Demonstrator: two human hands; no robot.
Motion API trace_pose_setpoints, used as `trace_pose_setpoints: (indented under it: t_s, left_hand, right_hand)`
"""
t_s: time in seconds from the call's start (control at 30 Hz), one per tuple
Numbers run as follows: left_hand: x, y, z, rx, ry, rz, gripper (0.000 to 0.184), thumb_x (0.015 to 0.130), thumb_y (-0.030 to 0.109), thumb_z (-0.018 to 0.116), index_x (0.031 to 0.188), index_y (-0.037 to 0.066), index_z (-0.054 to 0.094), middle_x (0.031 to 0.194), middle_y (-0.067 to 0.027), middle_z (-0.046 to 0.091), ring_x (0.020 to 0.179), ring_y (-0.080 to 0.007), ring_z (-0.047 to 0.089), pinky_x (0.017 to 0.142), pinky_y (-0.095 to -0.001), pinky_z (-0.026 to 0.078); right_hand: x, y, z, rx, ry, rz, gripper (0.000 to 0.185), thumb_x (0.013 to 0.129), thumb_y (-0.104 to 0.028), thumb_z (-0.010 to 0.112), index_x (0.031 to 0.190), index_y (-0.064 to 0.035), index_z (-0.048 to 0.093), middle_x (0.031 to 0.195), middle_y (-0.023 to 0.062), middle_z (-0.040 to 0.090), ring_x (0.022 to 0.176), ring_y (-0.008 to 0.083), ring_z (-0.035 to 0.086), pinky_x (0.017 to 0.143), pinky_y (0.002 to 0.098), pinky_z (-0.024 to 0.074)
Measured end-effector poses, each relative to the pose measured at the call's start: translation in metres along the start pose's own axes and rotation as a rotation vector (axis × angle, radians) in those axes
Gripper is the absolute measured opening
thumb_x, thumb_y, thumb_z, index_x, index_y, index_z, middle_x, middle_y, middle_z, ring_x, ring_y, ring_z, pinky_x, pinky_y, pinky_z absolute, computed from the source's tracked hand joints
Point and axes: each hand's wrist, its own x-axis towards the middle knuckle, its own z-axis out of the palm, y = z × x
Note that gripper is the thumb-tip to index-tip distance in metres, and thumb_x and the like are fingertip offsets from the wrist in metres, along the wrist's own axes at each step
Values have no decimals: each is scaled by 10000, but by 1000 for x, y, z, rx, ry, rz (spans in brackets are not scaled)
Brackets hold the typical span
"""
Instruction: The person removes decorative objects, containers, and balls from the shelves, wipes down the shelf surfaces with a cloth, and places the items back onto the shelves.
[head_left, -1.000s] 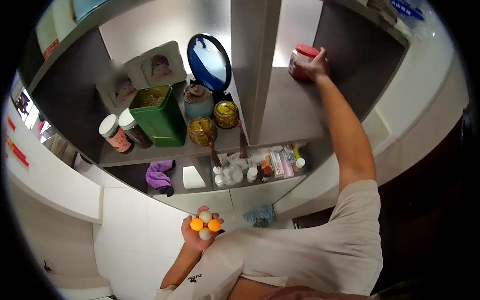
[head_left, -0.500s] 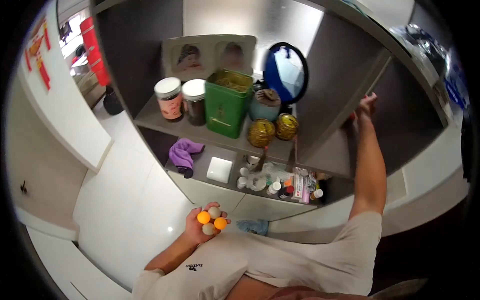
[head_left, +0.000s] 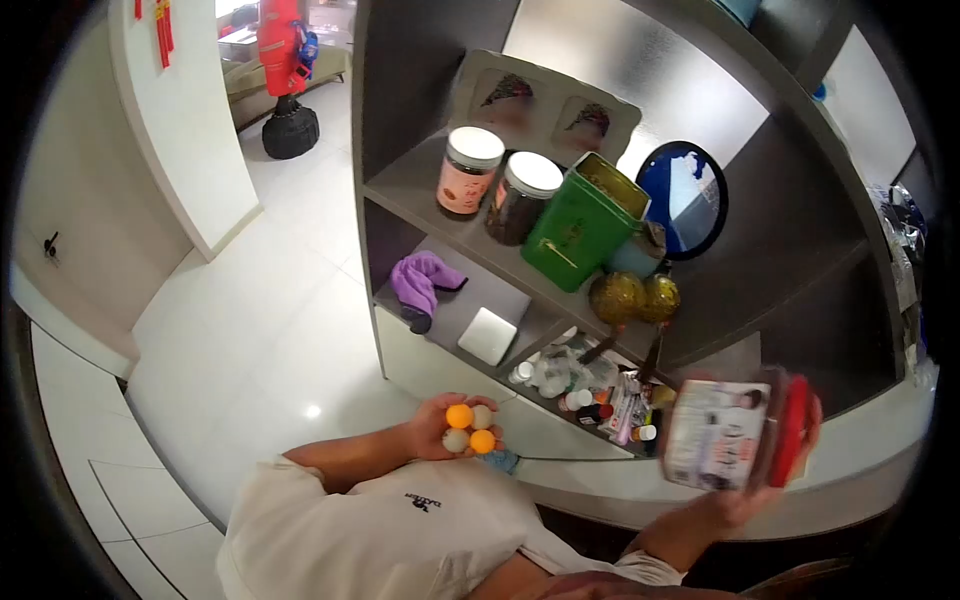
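My left hand (head_left: 427,428) is curled around several table tennis balls, holding them in front of my shirt. Two are orange, among them the upper orange ball (head_left: 459,416); the others are greyish white, such as the lower pale ball (head_left: 456,441). On the right, my right hand (head_left: 735,507) grips a clear plastic jar (head_left: 720,435) with a printed label and a red lid (head_left: 793,430). The jar is tipped on its side, its lid facing right, in front of the shelf unit. Blur hides what is inside it.
On the shelf (head_left: 410,180) stand white-lidded jars (head_left: 468,185), an open green tin (head_left: 580,235), a round mirror (head_left: 683,200) and gold ornaments (head_left: 618,298). Below lie a purple cloth item (head_left: 425,283), a white box (head_left: 488,336) and small bottles (head_left: 575,400).
My right hand has come out of the right-hand compartment and now holds the red-lidded jar. My left hand still holds the balls. The view has turned, shifting the shelf rightward.
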Motion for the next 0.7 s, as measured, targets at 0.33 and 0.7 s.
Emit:
trace_pose_setpoints:
  t_s: [0.33, 0.7]
  left_hand:
    - [-30, 13, 8, -10, 60, 86, 403, 917, 374, 525, 1212, 100, 529, 1142, -221, 610, 1122, -419, 578, 651, -413, 617]
    - [-69, 34, -6, -37, 10, 217, 422, 885, 399, 565, 1210, 133, 522, 1171, -213, 565, 1169, -418, 542, 673, -411, 609]
  right_hand:
    - [42, -25, 260, 717, -673, -108, 959, 654, -257, 862, 1408, -33, 313, 1334, 189, 443, 1227, 306, 504, 1018, 414, 443]
    - [65, 3, 353, 109, -576, -299, 830, 653, -316, 825, 1310, -7, 423, 1289, 221, 476, 1184, 380, 502, 999, 448, 425]
